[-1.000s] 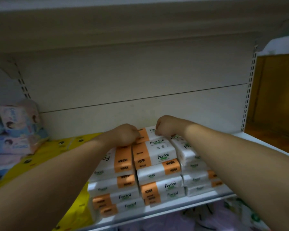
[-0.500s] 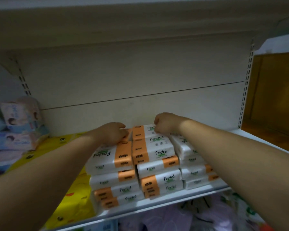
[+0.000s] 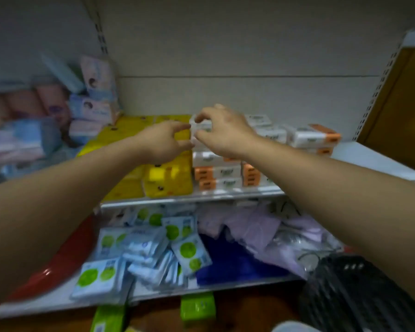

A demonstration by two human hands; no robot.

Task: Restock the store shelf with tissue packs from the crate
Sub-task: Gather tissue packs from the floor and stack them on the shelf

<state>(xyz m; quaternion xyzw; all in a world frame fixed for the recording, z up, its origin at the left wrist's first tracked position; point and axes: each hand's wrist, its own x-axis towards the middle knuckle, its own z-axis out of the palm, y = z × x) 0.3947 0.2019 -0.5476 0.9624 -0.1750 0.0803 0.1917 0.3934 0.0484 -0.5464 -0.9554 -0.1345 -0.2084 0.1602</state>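
Observation:
White-and-orange tissue packs (image 3: 313,137) lie stacked in rows on the white upper shelf (image 3: 379,161). My right hand (image 3: 225,133) reaches over the stack, with index finger and thumb pinched around the left end of the top tissue pack (image 3: 203,127). Just left of that pack is my left hand (image 3: 164,140), fingers spread, their tips at the stack's left side, holding nothing. A black slatted crate (image 3: 359,298) shows at the bottom right; its inside is hidden. The view is blurred.
Yellow packs (image 3: 168,180) lie left of the stack, with pink and blue packs (image 3: 91,109) further left. The lower shelf holds green-dotted sachets (image 3: 153,245), lilac bags (image 3: 261,228) and a red bowl (image 3: 58,262). A brown panel (image 3: 403,101) stands at right.
The view has pulled back and down, showing the lower shelf and the crate. Both hands have come from the back of the stack to its top left pack, and their fingers have opened.

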